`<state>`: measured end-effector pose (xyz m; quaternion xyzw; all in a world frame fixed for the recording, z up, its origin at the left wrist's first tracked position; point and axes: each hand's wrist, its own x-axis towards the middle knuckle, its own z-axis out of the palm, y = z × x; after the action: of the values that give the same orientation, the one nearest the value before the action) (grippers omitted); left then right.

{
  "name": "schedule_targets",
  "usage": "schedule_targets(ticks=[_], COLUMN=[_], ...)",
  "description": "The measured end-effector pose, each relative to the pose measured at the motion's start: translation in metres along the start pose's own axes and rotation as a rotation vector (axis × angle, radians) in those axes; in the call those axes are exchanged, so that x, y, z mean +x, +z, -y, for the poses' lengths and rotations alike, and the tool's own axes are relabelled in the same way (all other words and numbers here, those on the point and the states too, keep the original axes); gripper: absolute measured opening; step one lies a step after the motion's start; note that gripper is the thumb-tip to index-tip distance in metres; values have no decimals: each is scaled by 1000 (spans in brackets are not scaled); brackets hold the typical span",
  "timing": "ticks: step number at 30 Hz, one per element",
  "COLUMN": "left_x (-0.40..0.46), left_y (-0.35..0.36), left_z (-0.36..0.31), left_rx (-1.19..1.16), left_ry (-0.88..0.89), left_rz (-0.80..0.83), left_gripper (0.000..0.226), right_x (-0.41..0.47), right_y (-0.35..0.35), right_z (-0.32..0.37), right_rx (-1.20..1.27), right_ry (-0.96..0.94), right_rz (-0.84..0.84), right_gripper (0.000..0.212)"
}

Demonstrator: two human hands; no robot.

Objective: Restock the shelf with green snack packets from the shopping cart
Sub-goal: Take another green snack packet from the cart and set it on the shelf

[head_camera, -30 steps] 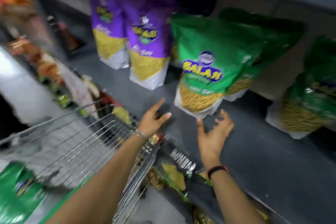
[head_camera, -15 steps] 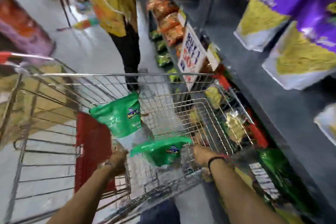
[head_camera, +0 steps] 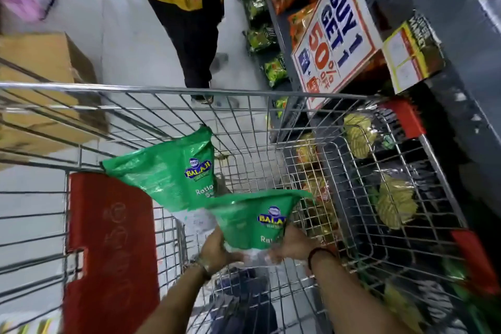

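Two green Balaji snack packets lie in the wire shopping cart. The nearer green packet is gripped at its lower end by both hands: my left hand on its left side, my right hand on its right. The second green packet leans behind it, against the cart's red child-seat flap. The shelf being restocked is out of view.
Shelving with snack packs runs along the cart's right side, with a "Buy 1 Get 1" sign above. A person in a yellow top and dark trousers stands just beyond the cart. Cardboard boxes sit on the left.
The view swung from the shelf down to the cart. Both hands left the shelf, reached into the cart and closed on the nearer green packet.
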<state>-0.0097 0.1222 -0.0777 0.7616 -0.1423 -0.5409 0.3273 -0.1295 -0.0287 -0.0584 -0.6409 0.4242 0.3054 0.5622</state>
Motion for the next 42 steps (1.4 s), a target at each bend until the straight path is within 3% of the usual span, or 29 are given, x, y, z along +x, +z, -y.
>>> schedule_targets(ticks=[6,11,15,23,27,30,34,38,42], left_x=[-15,-63,-119,-252,-294,-319,-325,-302,-276], left_y=[-10,-16,-4,100,184,257,326,375,391], left_z=[-37,-99,-156,-252,-273,-283,-286,-279,-281], left_rx=[-63,1,68,222,269,274,303,289,269], left_ry=[117,288,494,1041,1169,1174,1125,1023,888], left_rz=[-14,15,-3,288,457,648,741,799,876], left_gripper=[93,99,92,79,68,71,86,76,84], right_x=[-26,-111,-210,-412,-487,-525,-528,-502,-487], right_y=[-18,-45,-55,-40,-24,-13,-18,-30,-32], right_z=[7,25,23,-67,-131,-185,-234,-270,-285], right_rx=[45,62,224,393,458,566,737,806,811], right_ry=[-93,-257,-433,-622,-575,-500,-432,-407,-448], right_rz=[-133,-317,-546,-1018,-1243,-1449,-1611,-1672,-1659], right_gripper=[59,35,54,58,58,61,62,55,60])
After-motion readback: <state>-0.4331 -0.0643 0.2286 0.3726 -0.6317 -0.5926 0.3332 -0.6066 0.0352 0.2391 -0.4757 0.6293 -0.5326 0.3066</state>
